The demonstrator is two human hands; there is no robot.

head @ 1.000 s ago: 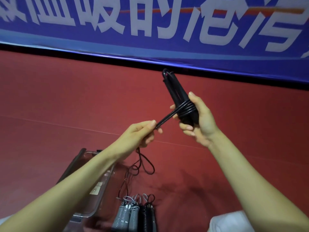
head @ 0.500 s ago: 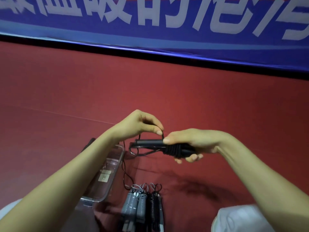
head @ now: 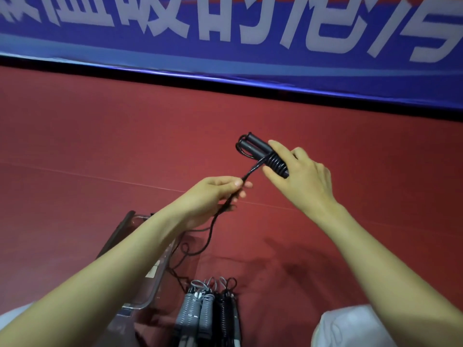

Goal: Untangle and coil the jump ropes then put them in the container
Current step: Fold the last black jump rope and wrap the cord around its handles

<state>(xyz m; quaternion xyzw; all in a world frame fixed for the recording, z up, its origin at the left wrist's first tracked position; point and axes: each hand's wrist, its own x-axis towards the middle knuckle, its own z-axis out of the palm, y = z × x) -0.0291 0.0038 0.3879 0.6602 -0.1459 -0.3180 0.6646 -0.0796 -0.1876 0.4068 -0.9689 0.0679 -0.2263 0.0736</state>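
Coiled ropes (head: 200, 311) beside container (head: 136, 306); bare floor (head: 100, 146) beyond

1. A dull red floor (head: 100, 136) fills most of the view, matte and evenly lit.
2. A thin pale line (head: 75, 172) crosses it, slanting gently down to the right.
3. Along the far edge stands a blue banner (head: 250, 61) with large white characters (head: 155, 18), blurred and cut off at the top.
4. A black strip (head: 225, 82) runs under the banner, right where it meets the floor.
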